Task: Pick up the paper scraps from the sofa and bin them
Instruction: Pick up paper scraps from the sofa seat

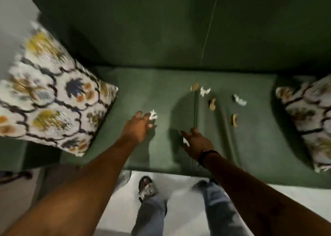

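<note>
Paper scraps lie on the green sofa seat (250, 146). My left hand (138, 128) reaches over the seat's left half, and its fingertips pinch a white scrap (153, 114). My right hand (196, 141) hovers palm down near the seat's middle seam with its fingers spread. A small white scrap (185, 141) shows at the edge of its palm; whether the hand holds it is unclear. Beyond the right hand lie two white scraps (204, 91) (239, 99) and three tan ones (194, 87) (212, 103) (235, 119). No bin is in view.
A patterned cushion (48, 92) leans at the sofa's left end and another (311, 117) at the right end. The sofa back (161, 30) rises behind the seat. My legs in jeans and one sandalled foot (146, 187) stand on the pale floor (172, 184).
</note>
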`<state>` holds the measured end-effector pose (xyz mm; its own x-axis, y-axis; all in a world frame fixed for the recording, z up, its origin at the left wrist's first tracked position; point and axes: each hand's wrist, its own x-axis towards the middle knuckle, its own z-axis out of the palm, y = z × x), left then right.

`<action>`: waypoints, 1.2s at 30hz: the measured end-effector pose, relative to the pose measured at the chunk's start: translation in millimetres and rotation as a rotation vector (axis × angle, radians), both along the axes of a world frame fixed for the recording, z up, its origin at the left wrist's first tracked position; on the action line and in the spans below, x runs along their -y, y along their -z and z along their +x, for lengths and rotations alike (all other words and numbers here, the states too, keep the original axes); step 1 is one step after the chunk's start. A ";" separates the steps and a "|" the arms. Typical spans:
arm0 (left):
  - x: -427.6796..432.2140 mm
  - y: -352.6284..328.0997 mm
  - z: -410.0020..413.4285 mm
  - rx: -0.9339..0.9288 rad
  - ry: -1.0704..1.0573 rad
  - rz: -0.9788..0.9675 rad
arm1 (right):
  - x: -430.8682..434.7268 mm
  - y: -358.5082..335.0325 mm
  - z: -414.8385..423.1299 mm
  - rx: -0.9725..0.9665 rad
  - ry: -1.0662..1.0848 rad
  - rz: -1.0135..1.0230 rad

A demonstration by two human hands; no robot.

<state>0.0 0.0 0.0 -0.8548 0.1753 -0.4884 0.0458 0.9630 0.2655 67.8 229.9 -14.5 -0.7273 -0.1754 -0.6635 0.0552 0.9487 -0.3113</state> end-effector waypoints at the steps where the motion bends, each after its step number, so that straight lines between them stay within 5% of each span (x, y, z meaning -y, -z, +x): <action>1: 1.9 28.2 -2.1 -0.013 0.009 -0.003 | 6.4 23.5 5.8 0.025 0.020 0.007; 5: -12.1 100.3 -17.0 -0.129 -0.105 0.253 | 8.5 94.0 18.5 -0.118 0.230 -0.025; 11: -41.1 128.4 -24.8 -0.285 -0.401 0.287 | -17.0 99.1 18.6 -0.242 0.308 -0.306; 15: -107.9 113.9 -7.6 -0.226 -0.405 0.528 | -86.2 80.3 7.8 -0.431 0.642 -0.338; 20: -241.0 115.8 -32.5 -0.056 -0.541 0.682 | -185.2 85.4 -32.2 -0.208 1.176 -0.246; 28: -308.3 130.5 -72.8 -0.065 -0.697 0.488 | -204.3 104.5 -54.9 -0.268 0.898 -0.229; 36: -277.4 125.9 -9.4 -0.124 -0.652 0.665 | -247.7 94.8 -115.5 -0.504 0.975 -0.242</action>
<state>-9.4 277.4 -125.9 -0.9217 -0.1465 -0.3591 -0.3848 0.4609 0.7997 -47.7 477.5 -109.2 -0.7997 0.5308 -0.2806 0.5567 0.4803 -0.6779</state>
